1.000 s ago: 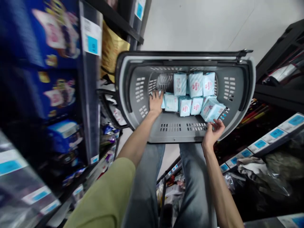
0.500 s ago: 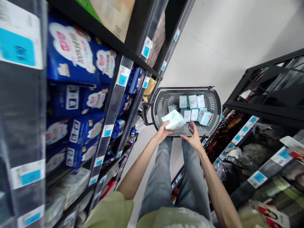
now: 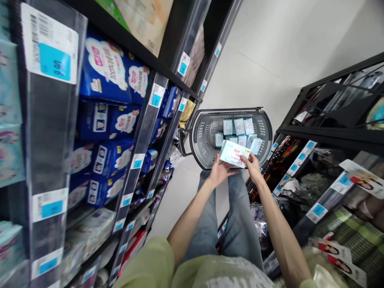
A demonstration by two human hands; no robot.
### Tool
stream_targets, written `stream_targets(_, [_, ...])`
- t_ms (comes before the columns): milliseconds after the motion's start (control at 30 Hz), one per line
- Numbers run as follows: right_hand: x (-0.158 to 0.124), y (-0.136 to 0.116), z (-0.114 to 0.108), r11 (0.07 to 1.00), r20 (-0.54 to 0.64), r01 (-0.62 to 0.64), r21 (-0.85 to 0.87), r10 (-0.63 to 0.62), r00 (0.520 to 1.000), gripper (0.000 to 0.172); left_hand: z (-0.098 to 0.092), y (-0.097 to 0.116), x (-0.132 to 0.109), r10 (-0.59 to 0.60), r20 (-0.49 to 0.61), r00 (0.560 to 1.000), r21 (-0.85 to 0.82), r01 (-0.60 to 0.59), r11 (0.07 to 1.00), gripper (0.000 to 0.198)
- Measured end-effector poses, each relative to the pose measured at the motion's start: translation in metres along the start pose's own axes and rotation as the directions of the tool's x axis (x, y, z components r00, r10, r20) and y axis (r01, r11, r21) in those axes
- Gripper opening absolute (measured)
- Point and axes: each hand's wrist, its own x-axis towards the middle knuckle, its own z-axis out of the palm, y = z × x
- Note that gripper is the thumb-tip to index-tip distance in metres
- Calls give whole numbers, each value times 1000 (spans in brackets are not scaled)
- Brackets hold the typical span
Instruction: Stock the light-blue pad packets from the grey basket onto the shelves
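Note:
A pale blue and white packet of sanitary pads (image 3: 234, 153) is held up, tilted, over the near side of a grey shopping basket (image 3: 204, 150). My right hand (image 3: 253, 167) grips the packet's right end, thumb on its printed face. Just below the lower left corner of the packet is my left hand (image 3: 221, 173), palm up with its fingers spread; some fingertips go out of sight under the packet. Inside the basket, several similar small pale blue packets (image 3: 239, 127) stand in rows toward the right and middle.
Shelves on the left hold blue packs (image 3: 103, 72), with price labels (image 3: 54, 64) along their edges. More pale blue packs (image 3: 10, 156) sit at the far left. To the right stands a black rack (image 3: 336, 106) above shelves of bagged goods. Grey floor (image 3: 264, 44) lies beyond the basket.
The packet has passed from my left hand to my right and turned so its printed face shows. My left fingers have spread. The view has shifted slightly, showing more of the left shelf.

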Motion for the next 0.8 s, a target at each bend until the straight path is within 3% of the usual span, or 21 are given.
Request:
stream_targets(100, [-4,9,-2,1000,-30,-15,1,15,999,64,-12,1,1,198,-79,977,125,-188,974,52])
stream_targets(167, [-6,14,-4,999,-27,-33,-15,32,999,66,-19,5,0,275,-112,955,200,-249,947,56])
stream_targets(367, [-6,22,-3,993,12,-43,-114,44,999,73,-29,21,-11,265,-134,955,419,-188,888,65])
stream_targets(633, [2,23,10,980,11,-31,-199,34,999,80,-38,22,-11,291,-143,946,376,-220,900,62])
stream_targets(733, [-8,17,16,895,-29,132,-425,-159,987,86,-41,22,-12,372,-132,919,387,-298,873,57])
stream_targets(800, [-21,11,21,722,34,331,-607,-393,919,84,-42,26,-16,401,-83,912,429,-331,841,57])
